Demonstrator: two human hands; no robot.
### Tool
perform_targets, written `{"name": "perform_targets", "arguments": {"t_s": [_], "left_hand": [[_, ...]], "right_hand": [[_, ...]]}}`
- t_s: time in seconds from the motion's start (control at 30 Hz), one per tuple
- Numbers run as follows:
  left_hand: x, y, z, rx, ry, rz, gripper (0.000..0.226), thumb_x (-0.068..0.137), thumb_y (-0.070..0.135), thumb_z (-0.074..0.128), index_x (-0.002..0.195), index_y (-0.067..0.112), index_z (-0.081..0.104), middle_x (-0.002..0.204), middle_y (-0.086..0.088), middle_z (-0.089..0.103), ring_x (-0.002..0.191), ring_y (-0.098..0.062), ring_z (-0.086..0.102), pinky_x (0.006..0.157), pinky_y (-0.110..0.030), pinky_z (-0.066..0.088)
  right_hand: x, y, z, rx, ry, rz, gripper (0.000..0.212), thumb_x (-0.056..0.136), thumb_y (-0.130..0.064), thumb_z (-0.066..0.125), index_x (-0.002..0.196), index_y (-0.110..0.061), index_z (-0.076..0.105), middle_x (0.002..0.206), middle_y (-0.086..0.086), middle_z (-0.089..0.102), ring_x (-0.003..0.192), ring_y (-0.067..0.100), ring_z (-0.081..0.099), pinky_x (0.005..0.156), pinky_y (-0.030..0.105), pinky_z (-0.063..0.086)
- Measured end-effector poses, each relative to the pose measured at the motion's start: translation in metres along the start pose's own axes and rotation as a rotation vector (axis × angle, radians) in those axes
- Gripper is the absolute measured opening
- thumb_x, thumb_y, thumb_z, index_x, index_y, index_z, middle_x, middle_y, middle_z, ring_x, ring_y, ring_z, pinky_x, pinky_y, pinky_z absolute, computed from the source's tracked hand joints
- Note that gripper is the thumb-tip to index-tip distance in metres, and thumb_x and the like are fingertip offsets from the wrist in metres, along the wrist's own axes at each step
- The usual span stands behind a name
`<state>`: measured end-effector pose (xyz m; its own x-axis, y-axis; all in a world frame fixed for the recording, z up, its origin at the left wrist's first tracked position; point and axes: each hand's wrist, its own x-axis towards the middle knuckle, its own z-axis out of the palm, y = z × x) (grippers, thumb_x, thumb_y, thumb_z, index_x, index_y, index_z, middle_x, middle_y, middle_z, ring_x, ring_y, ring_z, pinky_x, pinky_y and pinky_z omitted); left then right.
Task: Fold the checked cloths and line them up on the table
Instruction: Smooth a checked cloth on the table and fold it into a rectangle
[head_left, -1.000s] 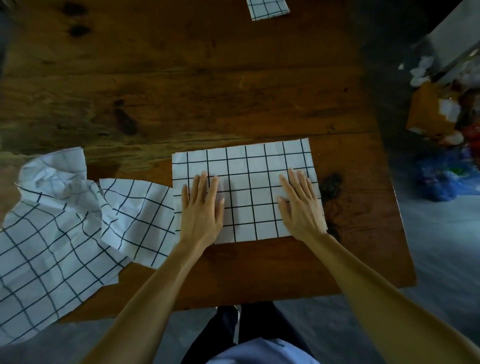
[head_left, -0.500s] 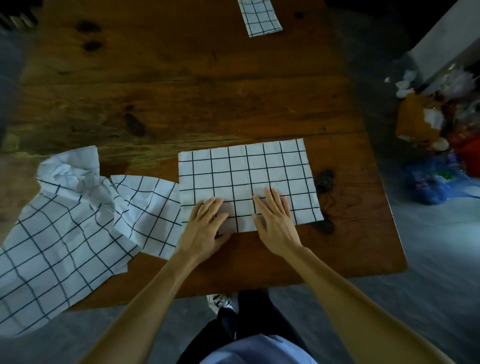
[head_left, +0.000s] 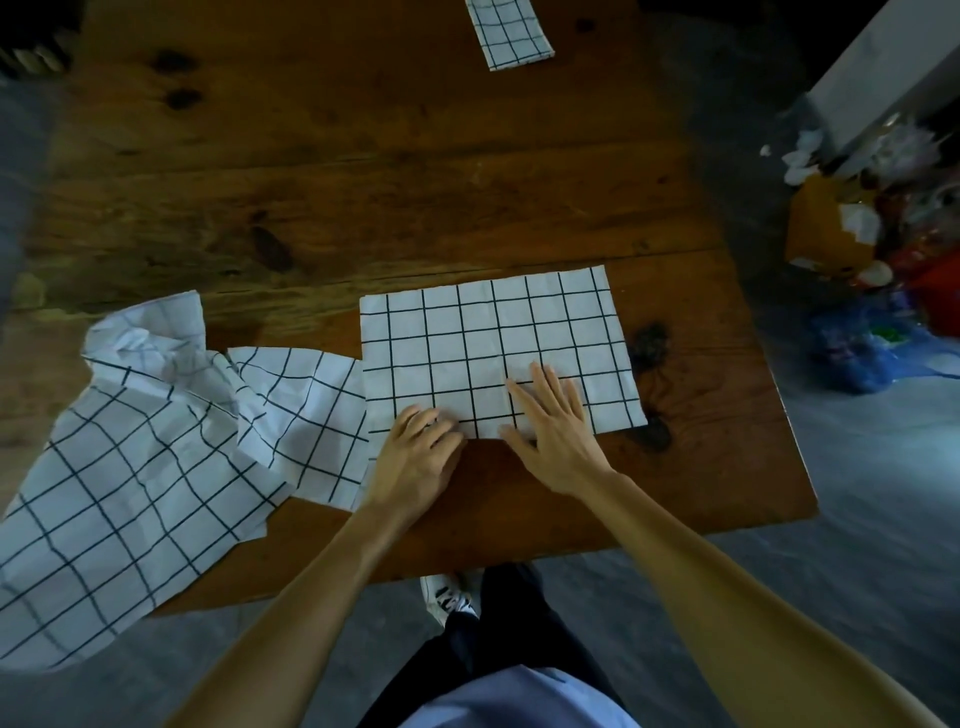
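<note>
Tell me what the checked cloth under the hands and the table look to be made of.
Checked cloth: thin woven fabric, probably cotton, matte white with a printed or woven dark grid; it lies flat with soft creases, and the crumpled cloth beside it holds wrinkles like light textile.
Table: solid wood planks, dark brown with a slight sheen; grain, knots and seams between boards show.
</note>
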<state>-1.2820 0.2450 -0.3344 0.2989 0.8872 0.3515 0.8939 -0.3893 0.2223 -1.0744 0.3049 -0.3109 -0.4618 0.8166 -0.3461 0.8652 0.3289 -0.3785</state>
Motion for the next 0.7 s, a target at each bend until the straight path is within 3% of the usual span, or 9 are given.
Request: {"name": "perform_targets", "arguments": {"t_s": [0.07,0.13,0.23,0.33,0.37,0.43,0.53,0.7], "left_hand": [[0.010,0.002,-0.006,-0.024,0.033,-0.032,0.021,0.091,0.020,0.054,0.091,0.008,0.072,0.092,-0.006,0.071,0.089,-0.023,0.065,0.095,-0.039,0.043],[0.018,0.005,-0.015,-0.056,0.033,-0.054,0.021,0.092,0.020,0.054,0.091,0.009,0.071,0.086,-0.004,0.071,0.079,-0.019,0.066,0.084,-0.035,0.052],[0.026,0.005,-0.025,-0.087,0.010,-0.051,0.022,0.093,0.021,0.052,0.090,0.010,0.070,0.078,-0.001,0.071,0.066,-0.016,0.066,0.068,-0.028,0.054],[0.029,0.005,-0.029,-0.058,-0.057,-0.062,0.014,0.087,0.021,0.066,0.097,0.011,0.070,0.083,-0.002,0.072,0.070,-0.016,0.068,0.070,-0.030,0.056],[0.029,0.005,-0.030,-0.042,-0.112,-0.096,0.021,0.084,0.020,0.071,0.103,0.011,0.068,0.087,-0.003,0.072,0.073,-0.018,0.068,0.070,-0.032,0.057],[0.030,0.007,-0.032,-0.004,-0.228,-0.186,0.035,0.083,0.014,0.072,0.117,0.012,0.062,0.094,-0.005,0.070,0.078,-0.021,0.068,0.072,-0.034,0.056],[0.035,0.012,-0.035,-0.012,-0.293,-0.256,0.035,0.088,0.002,0.060,0.121,0.012,0.059,0.103,-0.005,0.067,0.083,-0.020,0.066,0.076,-0.032,0.054],[0.049,0.020,-0.050,-0.129,-0.243,-0.275,0.032,0.079,0.000,0.069,0.108,0.010,0.065,0.098,-0.003,0.065,0.059,-0.014,0.062,0.052,-0.022,0.048]], "right_hand": [[-0.005,-0.008,-0.001,-0.039,-0.018,-0.034,0.082,0.088,-0.074,0.024,0.154,-0.029,0.004,0.156,0.000,-0.020,0.145,0.018,-0.023,0.117,0.038,-0.016],[-0.007,-0.016,0.001,-0.079,-0.013,-0.056,0.080,0.091,-0.068,0.034,0.154,-0.027,0.006,0.160,0.002,-0.011,0.147,0.020,-0.015,0.119,0.039,-0.011],[-0.006,-0.023,0.003,-0.069,0.116,-0.024,0.061,0.099,-0.038,0.046,0.153,-0.022,0.021,0.161,0.008,0.016,0.149,0.024,0.007,0.120,0.040,0.006],[-0.001,-0.028,-0.005,-0.056,0.218,0.023,0.047,0.096,-0.012,0.052,0.142,-0.018,0.045,0.153,0.006,0.037,0.144,0.023,0.026,0.116,0.039,0.022],[0.000,-0.030,-0.009,-0.042,0.234,0.040,0.044,0.095,-0.008,0.052,0.139,-0.017,0.050,0.149,0.004,0.042,0.142,0.021,0.031,0.115,0.038,0.026],[0.003,-0.033,-0.016,0.004,0.259,0.069,0.042,0.095,-0.005,0.051,0.135,-0.017,0.054,0.142,0.001,0.051,0.135,0.018,0.041,0.112,0.035,0.030],[0.005,-0.035,-0.021,0.025,0.267,0.081,0.042,0.093,-0.006,0.055,0.133,-0.017,0.055,0.136,0.001,0.057,0.129,0.017,0.048,0.111,0.034,0.034],[0.000,-0.035,-0.027,0.003,0.290,0.137,0.048,0.086,-0.003,0.063,0.131,-0.019,0.056,0.129,-0.002,0.061,0.116,0.016,0.056,0.102,0.032,0.041]]}}
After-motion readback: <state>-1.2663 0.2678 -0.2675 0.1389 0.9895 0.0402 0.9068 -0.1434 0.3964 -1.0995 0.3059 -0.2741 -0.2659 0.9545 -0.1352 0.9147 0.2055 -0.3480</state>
